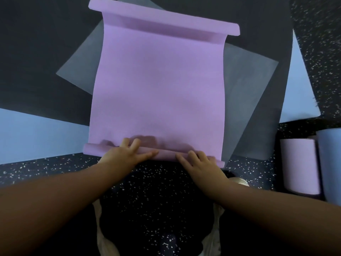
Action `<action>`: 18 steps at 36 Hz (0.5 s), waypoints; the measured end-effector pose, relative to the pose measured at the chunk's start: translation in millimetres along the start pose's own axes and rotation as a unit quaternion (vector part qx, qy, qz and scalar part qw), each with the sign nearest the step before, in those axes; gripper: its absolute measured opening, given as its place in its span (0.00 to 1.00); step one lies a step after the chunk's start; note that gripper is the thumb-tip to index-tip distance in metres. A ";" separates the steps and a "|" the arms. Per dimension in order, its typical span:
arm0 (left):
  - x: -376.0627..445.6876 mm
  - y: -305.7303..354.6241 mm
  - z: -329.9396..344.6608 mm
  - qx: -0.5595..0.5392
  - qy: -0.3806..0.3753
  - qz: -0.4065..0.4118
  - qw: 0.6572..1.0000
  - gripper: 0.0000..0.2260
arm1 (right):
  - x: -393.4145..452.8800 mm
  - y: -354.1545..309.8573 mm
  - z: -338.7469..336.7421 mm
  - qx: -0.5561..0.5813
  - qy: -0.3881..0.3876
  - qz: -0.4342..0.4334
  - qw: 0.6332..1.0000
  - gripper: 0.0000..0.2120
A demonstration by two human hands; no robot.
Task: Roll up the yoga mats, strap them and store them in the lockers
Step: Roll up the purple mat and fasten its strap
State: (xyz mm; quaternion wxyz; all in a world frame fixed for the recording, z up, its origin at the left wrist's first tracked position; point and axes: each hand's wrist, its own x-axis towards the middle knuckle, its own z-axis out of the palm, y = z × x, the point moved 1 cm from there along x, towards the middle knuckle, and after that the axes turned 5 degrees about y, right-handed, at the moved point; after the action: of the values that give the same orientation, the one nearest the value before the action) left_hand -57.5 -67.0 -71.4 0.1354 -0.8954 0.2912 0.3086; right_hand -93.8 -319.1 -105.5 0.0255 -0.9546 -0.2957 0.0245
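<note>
No text, label, brand, number or sign can be read anywhere in this view.

Matt foam mat [158, 85], speckled rubber floor [156, 191]
</note>
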 end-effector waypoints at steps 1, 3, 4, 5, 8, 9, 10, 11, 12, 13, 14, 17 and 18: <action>0.1 -0.6 1.8 -0.002 0.002 -0.003 1.000 0.40 | 0.9 2.1 1.2 0.012 -0.003 -0.002 1.000 0.29; 1.3 -1.3 4.7 -0.009 0.013 -0.007 1.000 0.41 | 4.2 7.3 2.8 0.031 -0.004 -0.012 0.999 0.34; 2.1 -1.5 5.3 -0.012 0.012 -0.008 1.000 0.42 | 5.7 8.6 2.8 0.028 -0.003 -0.019 0.999 0.34; 2.6 -1.5 4.9 -0.015 0.008 -0.010 1.000 0.43 | 6.8 8.5 2.4 0.018 0.003 -0.026 1.000 0.31; 5.9 -2.0 1.1 -0.038 -0.021 -0.013 0.999 0.46 | 10.0 3.6 0.8 -0.022 0.035 -0.043 0.998 0.25; 6.5 -2.8 -1.8 -0.048 -0.031 -0.014 0.998 0.47 | 11.5 2.1 0.1 -0.037 0.048 -0.055 0.997 0.24; 6.8 -3.7 -4.1 -0.057 -0.038 -0.015 0.998 0.47 | 13.7 1.0 -1.3 -0.052 0.058 -0.071 0.994 0.23; 6.8 -4.4 -6.1 -0.064 -0.040 -0.015 0.997 0.46 | 16.2 0.8 -1.9 -0.065 0.067 -0.091 0.991 0.22; 6.7 -4.7 -7.5 -0.069 -0.039 -0.013 0.997 0.46 | 18.7 0.6 -3.4 -0.076 0.066 -0.110 0.989 0.21; 6.3 -4.9 -8.3 -0.069 -0.037 -0.011 0.997 0.45 | 20.8 -1.0 -3.9 -0.086 0.057 -0.122 0.987 0.20; 6.0 -5.1 -8.3 -0.066 -0.034 -0.010 0.997 0.45 | 22.4 -4.5 -4.6 -0.095 0.038 -0.124 0.987 0.19; 6.1 -5.2 -7.8 -0.063 -0.031 -0.012 0.997 0.41 | 20.0 -19.3 1.8 -0.086 -0.014 -0.080 0.993 0.21; 6.4 -5.1 -7.7 -0.066 -0.029 -0.014 0.997 0.40 | 16.9 -23.3 4.7 -0.079 -0.022 -0.054 0.995 0.21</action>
State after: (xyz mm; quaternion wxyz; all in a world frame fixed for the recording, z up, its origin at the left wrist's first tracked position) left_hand -46.7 -69.0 -69.2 0.0886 -0.8969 0.2538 0.3512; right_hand -93.3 -290.2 -109.2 -0.0549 -0.9354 -0.3486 0.0205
